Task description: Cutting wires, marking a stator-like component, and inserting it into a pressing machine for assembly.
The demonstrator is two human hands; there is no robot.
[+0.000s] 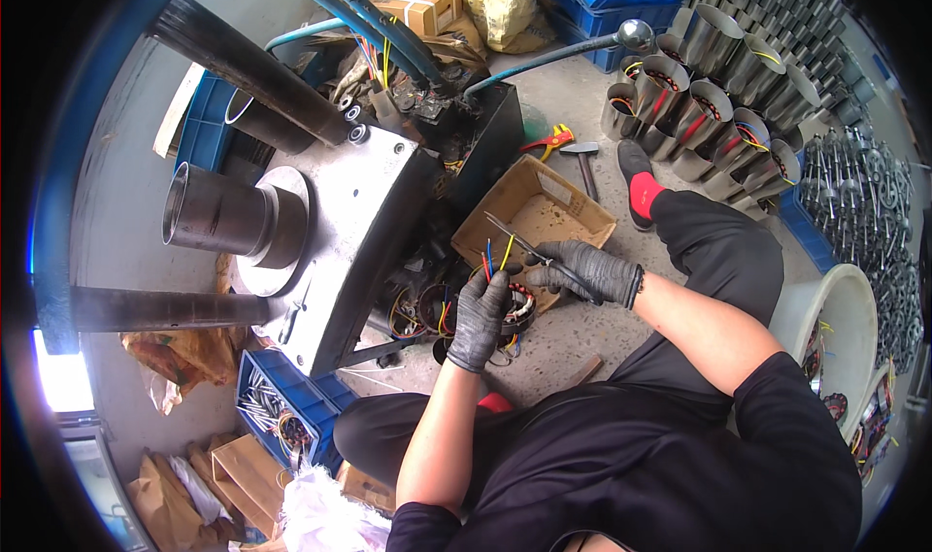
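My left hand (pixel 478 317), in a dark grey glove, pinches a small bunch of red, blue and yellow wires (pixel 508 252) whose ends point up. My right hand (pixel 594 268), gloved alike, grips a pair of scissors (pixel 524 245). Their slim blades reach toward the wires and look slightly apart, with a dark handle curving below my fingers. Beside my left hand is a wound motor coil (pixel 522 304), partly hidden by the hand. Whether the held wires come from this coil cannot be made out.
Left stands a metal press (pixel 359 193) with a steel cylinder (pixel 209 207). Ahead are a cardboard tray (pixel 573 220), red-yellow pliers (pixel 551 140) and a hammer (pixel 586 168). Several motor housings (pixel 704 115) stand ahead right. A blue crate (pixel 291 397) and a pale tub (pixel 835 329) flank me.
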